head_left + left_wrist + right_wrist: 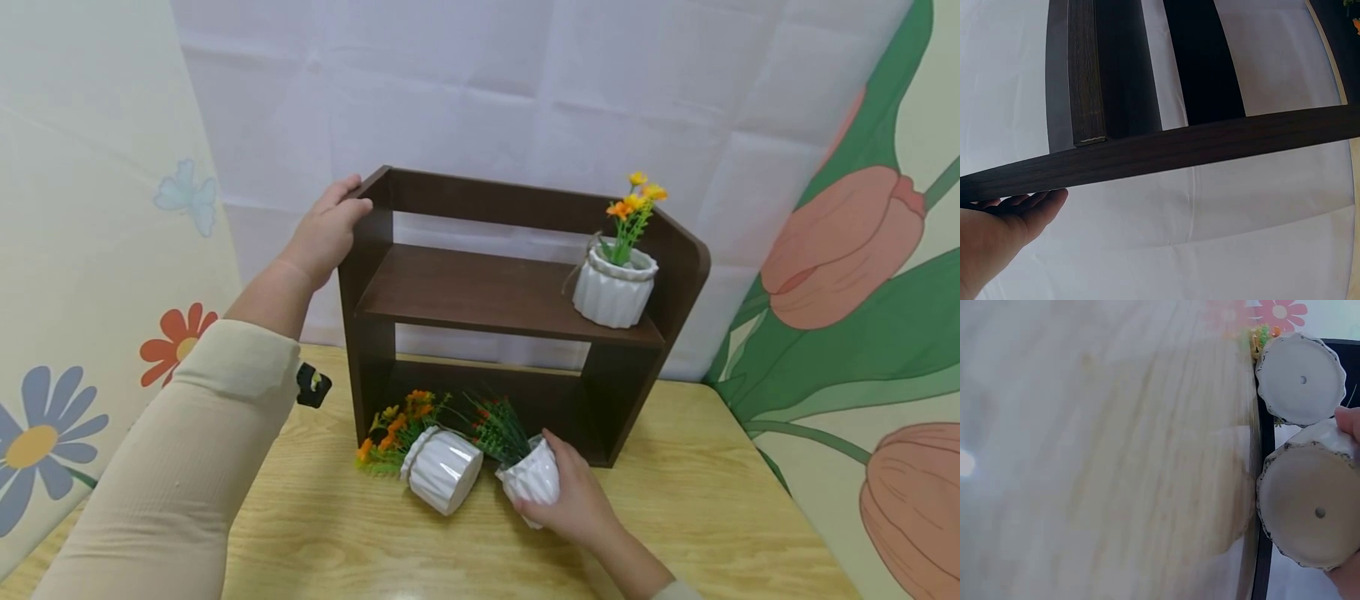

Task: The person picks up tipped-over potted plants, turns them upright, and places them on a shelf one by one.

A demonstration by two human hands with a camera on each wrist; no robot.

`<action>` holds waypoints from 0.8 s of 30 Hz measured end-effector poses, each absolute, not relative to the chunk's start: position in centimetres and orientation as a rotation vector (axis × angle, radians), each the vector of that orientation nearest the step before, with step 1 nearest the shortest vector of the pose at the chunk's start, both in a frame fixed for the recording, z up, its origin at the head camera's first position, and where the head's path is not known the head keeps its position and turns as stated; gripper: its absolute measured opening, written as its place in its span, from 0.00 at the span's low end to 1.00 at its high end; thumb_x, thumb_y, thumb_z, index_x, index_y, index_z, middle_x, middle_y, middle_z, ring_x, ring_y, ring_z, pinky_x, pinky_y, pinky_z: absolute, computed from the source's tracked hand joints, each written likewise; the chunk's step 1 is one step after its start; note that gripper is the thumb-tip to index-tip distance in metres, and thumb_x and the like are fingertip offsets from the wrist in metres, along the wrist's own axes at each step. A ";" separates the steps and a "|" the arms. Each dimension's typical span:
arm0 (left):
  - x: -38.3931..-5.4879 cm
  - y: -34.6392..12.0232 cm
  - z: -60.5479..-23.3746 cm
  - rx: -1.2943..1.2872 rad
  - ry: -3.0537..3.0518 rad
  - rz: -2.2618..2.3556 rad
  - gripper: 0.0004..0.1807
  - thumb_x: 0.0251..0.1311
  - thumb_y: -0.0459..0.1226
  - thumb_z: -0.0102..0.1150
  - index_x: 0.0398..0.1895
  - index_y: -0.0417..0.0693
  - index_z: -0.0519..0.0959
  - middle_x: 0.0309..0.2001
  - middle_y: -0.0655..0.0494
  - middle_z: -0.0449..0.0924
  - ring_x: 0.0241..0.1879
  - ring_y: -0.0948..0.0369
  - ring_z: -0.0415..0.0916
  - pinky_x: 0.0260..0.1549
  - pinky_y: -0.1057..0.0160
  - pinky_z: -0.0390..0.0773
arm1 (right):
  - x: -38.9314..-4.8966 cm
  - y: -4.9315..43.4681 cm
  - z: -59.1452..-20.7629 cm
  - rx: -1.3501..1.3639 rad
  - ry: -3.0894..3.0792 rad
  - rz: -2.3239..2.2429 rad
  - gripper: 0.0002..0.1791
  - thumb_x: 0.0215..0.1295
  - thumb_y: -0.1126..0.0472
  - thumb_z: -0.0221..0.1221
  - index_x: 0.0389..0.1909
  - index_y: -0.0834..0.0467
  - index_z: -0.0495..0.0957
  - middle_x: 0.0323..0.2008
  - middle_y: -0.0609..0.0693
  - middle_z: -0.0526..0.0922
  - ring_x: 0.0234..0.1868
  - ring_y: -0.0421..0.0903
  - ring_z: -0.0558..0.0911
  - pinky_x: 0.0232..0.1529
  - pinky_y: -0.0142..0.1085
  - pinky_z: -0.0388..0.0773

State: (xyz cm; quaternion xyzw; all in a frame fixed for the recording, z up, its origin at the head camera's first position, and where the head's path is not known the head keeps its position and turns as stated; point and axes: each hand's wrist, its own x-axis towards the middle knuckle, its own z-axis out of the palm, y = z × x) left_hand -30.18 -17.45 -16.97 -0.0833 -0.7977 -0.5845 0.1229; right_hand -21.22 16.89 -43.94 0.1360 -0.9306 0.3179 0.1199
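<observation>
A dark brown wooden shelf (465, 287) with two levels stands on the table. My left hand (326, 225) holds the top of its left side panel; the left wrist view shows this hand (997, 237) at the panel's edge (1147, 153). My right hand (577, 500) grips a white ribbed pot (531, 477) of green leaves with small red flowers, tilted before the lower level. Beside it a second white pot (444, 468) lies on its side, its orange flowers (397, 429) pointing left. The right wrist view shows the gripped pot's underside (1310, 500).
A white pot (615, 283) with yellow-orange flowers stands upright at the right end of the upper level. A small black object (312, 385) shows beside the left sleeve. White cloth (480, 100) hangs behind the shelf, and flower-printed walls flank the wooden table (337, 542).
</observation>
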 end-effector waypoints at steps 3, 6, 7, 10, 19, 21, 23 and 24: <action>-30.2 -17.5 -17.0 -0.247 -2.329 -1.699 0.34 0.73 0.47 0.35 0.80 0.54 0.43 0.78 0.46 0.45 0.71 0.50 0.54 0.69 0.53 0.58 | -21.1 17.1 -44.1 0.393 -2.708 0.943 0.58 0.35 0.46 0.75 0.71 0.59 0.62 0.60 0.58 0.76 0.56 0.53 0.76 0.53 0.51 0.75; -30.2 -17.5 -17.0 -0.249 -2.332 -1.693 0.35 0.73 0.47 0.34 0.80 0.54 0.43 0.78 0.46 0.45 0.70 0.50 0.54 0.69 0.52 0.58 | -21.1 17.2 -44.3 0.384 -2.704 0.955 0.58 0.35 0.46 0.75 0.71 0.59 0.62 0.62 0.58 0.75 0.57 0.54 0.76 0.54 0.51 0.75; -30.2 -17.5 -17.0 -0.246 -2.333 -1.692 0.35 0.73 0.47 0.34 0.80 0.54 0.43 0.78 0.46 0.45 0.70 0.50 0.55 0.69 0.52 0.58 | -21.1 17.2 -44.3 0.380 -2.704 0.958 0.58 0.35 0.46 0.75 0.71 0.59 0.61 0.62 0.58 0.75 0.57 0.54 0.76 0.54 0.51 0.75; -30.2 -17.5 -17.0 -0.242 -2.334 -1.693 0.34 0.73 0.47 0.35 0.80 0.54 0.43 0.78 0.46 0.46 0.70 0.51 0.55 0.68 0.52 0.59 | -21.0 17.3 -44.3 0.368 -2.704 0.976 0.58 0.35 0.46 0.76 0.71 0.59 0.61 0.63 0.58 0.74 0.58 0.54 0.75 0.55 0.51 0.75; -30.1 -17.4 -17.0 -0.237 -2.336 -1.688 0.34 0.73 0.47 0.35 0.80 0.54 0.44 0.78 0.46 0.46 0.70 0.50 0.55 0.68 0.53 0.59 | -20.8 17.4 -44.4 0.352 -2.724 0.974 0.60 0.34 0.47 0.77 0.73 0.57 0.60 0.63 0.58 0.73 0.54 0.52 0.76 0.50 0.48 0.76; -30.1 -17.4 -17.0 -0.239 -2.335 -1.692 0.35 0.72 0.47 0.35 0.80 0.54 0.43 0.78 0.47 0.45 0.70 0.51 0.55 0.68 0.53 0.58 | -20.7 17.5 -44.4 0.346 -2.726 0.980 0.60 0.34 0.48 0.77 0.73 0.57 0.59 0.63 0.58 0.73 0.53 0.52 0.76 0.49 0.48 0.76; -30.1 -17.4 -17.0 -0.241 -2.334 -1.694 0.35 0.73 0.47 0.35 0.80 0.54 0.43 0.78 0.47 0.45 0.70 0.51 0.55 0.69 0.53 0.58 | -20.7 17.6 -44.4 0.341 -2.728 0.989 0.60 0.34 0.48 0.77 0.73 0.56 0.59 0.63 0.58 0.73 0.53 0.52 0.76 0.49 0.48 0.76; -30.1 -17.4 -17.0 -0.243 -2.333 -1.696 0.35 0.73 0.47 0.35 0.80 0.54 0.43 0.78 0.47 0.45 0.70 0.51 0.55 0.69 0.53 0.58 | -20.6 17.6 -44.3 0.339 -2.729 0.997 0.61 0.34 0.48 0.77 0.73 0.56 0.59 0.63 0.58 0.73 0.53 0.52 0.77 0.49 0.48 0.76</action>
